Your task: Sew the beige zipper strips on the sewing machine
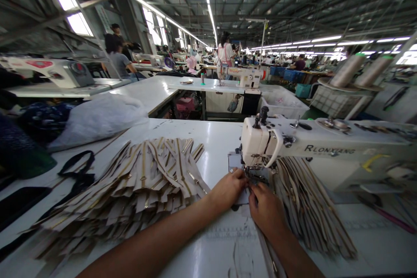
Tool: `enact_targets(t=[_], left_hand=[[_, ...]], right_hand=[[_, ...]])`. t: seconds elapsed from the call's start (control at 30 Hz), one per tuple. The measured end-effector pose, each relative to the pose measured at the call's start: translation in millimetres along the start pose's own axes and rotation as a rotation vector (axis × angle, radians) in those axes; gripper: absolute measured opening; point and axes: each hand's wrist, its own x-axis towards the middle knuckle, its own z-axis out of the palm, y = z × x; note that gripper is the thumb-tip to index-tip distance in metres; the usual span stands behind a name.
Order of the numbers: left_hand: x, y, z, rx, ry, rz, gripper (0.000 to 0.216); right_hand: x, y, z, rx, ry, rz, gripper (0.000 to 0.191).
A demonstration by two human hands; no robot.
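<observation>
My left hand [228,189] and my right hand [265,208] meet at the needle area of a cream sewing machine [312,147]. Both pinch a small piece of work under the presser foot [256,176]; the piece itself is mostly hidden by my fingers. A big fanned pile of beige zippers with gold teeth [137,186] lies left of my left forearm. Another bundle of zippers [309,208] hangs and spreads to the right of my right hand, under the machine's arm.
A white plastic bag [97,119] and dark fabric [29,139] sit at the table's left. A black strap [76,173] lies near them. Thread cones [348,69] stand at the right. Other sewing stations and people fill the hall behind.
</observation>
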Motion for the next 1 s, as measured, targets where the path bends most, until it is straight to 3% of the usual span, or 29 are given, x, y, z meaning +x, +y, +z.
enact_targets(t=[0.47, 1.0], left_hand=[[5, -13, 14, -0.004, 0.082, 0.012, 0.022], [-2, -11, 11, -0.067, 0.142, -0.031, 0.021]], right_hand=[[4, -5, -3, -0.051, -0.076, 0.026, 0.035], [7, -5, -6, -0.015, -0.101, 0.061, 0.037]])
